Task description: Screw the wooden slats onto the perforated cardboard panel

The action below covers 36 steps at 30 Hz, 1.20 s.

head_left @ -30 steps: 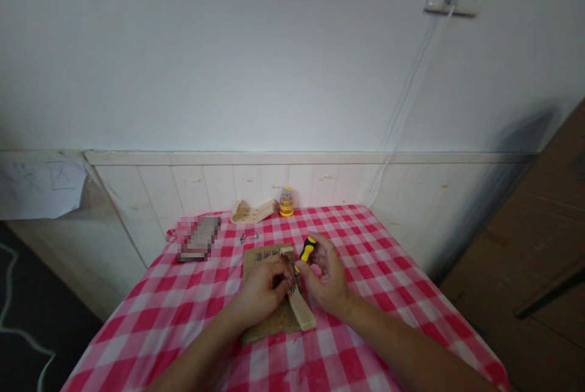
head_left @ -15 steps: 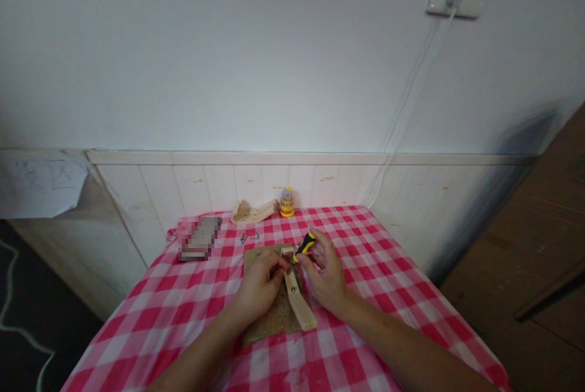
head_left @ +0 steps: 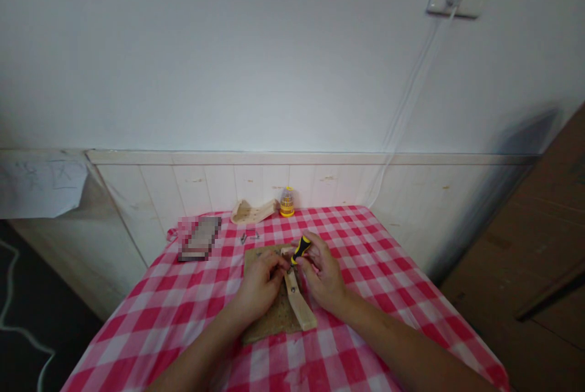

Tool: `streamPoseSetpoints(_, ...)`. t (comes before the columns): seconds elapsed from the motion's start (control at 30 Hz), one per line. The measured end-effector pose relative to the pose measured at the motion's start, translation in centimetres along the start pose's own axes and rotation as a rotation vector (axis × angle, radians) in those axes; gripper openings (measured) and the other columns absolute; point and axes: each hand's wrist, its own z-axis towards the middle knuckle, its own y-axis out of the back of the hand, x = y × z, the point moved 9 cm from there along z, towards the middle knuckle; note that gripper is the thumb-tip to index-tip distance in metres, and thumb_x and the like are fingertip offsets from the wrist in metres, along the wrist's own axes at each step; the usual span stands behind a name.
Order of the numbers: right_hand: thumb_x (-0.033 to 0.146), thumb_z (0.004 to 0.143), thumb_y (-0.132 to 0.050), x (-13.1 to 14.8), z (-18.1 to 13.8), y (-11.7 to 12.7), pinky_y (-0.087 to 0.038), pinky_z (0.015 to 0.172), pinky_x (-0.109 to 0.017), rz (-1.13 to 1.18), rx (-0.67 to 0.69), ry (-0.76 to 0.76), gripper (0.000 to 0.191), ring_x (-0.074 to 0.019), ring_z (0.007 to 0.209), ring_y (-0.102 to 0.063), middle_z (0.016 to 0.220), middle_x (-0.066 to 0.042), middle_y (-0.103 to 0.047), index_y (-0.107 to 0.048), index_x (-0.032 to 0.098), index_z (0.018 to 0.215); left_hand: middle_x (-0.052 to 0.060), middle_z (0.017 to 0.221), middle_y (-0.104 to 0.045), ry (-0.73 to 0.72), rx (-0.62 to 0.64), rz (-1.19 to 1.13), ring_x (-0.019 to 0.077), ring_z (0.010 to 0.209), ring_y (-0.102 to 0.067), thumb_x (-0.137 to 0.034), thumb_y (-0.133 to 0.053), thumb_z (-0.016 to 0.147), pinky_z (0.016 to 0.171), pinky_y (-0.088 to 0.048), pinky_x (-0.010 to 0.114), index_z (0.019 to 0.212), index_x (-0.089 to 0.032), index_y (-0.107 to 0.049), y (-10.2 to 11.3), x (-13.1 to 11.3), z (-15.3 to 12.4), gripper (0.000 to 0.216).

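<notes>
My right hand is closed round the black and yellow handle of a screwdriver, which leans with its tip down and to the left. That tip meets the upper part of a bent pale wooden piece lying on a brown board. A dark screw or hole shows in the wood just below. My left hand rests over the board, its thumb and fingers pinched together beside the screwdriver tip and the wood. What sits between those fingertips is too small to make out.
A red-and-white checked cloth covers the table. Towards the wall stand a curved wooden part and a yellow bit holder. Small metal pieces lie nearer. On the left is a flat, blurred-out object.
The screwdriver handle has tilted more upright and shifted slightly left, with my right-hand fingers moving round it. My left hand and the wooden piece stay almost where they were.
</notes>
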Motion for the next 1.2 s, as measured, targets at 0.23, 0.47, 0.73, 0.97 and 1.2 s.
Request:
streamPoseSetpoints(0.23,0.014,0.094,-0.063,0.3,0.1,0.5,-0.066,0.090,-0.035,-0.099,-0.049,0.019,0.055,-0.0201,0.102,-0.077,0.122,-0.007,-0.073,-0.052,0.032,0.145,0.007,0.093,-0.071,0.019,0.016,0.008,0.0256,0.095,-0.066,-0.011,-0.052,0.085,0.087,-0.049,0.039,0.086,-0.020,-0.067,-0.1,0.1,0.0,0.017)
streamPoseSetpoints(0.47,0.021,0.090,-0.071,-0.2,0.0,0.9,-0.066,0.079,-0.032,-0.141,-0.108,0.005,0.052,-0.0186,0.089,-0.076,0.114,-0.005,-0.074,-0.057,0.033,0.139,0.007,0.091,-0.070,0.009,0.014,0.008,0.0247,0.093,-0.065,-0.012,-0.052,0.086,0.085,-0.048,0.038,0.084,-0.020,-0.067,-0.1,-0.1,0.0,0.017)
streamPoseSetpoints(0.73,0.021,0.090,-0.072,-0.2,-0.1,1.5,-0.065,0.078,-0.033,-0.114,-0.153,0.001,0.052,-0.0191,0.091,-0.074,0.112,-0.006,-0.072,-0.054,0.032,0.138,0.006,0.092,-0.069,0.033,-0.005,-0.035,0.0249,0.091,-0.065,-0.014,-0.053,0.084,0.084,-0.048,0.038,0.087,-0.020,-0.066,-0.2,0.4,0.0,0.015)
streamPoseSetpoints(0.97,0.023,0.093,-0.067,0.6,-0.3,1.4,-0.064,0.082,-0.035,-0.100,-0.109,-0.024,0.053,-0.0206,0.093,-0.073,0.116,-0.010,-0.069,-0.048,0.027,0.142,0.004,0.086,-0.068,-0.004,0.098,-0.071,0.0225,0.085,-0.063,-0.014,-0.058,0.082,0.078,-0.047,0.034,0.079,-0.021,-0.063,-0.9,-0.8,-0.5,0.008)
streamPoseSetpoints(1.2,0.025,0.096,-0.063,1.3,-0.3,0.9,-0.063,0.082,-0.034,-0.097,-0.053,-0.011,0.051,-0.0204,0.093,-0.073,0.117,-0.010,-0.068,-0.047,0.026,0.144,0.005,0.087,-0.070,-0.078,0.174,-0.092,0.0220,0.090,-0.065,-0.012,-0.061,0.083,0.084,-0.048,0.034,0.075,-0.020,-0.067,-1.2,-1.9,-0.7,0.013)
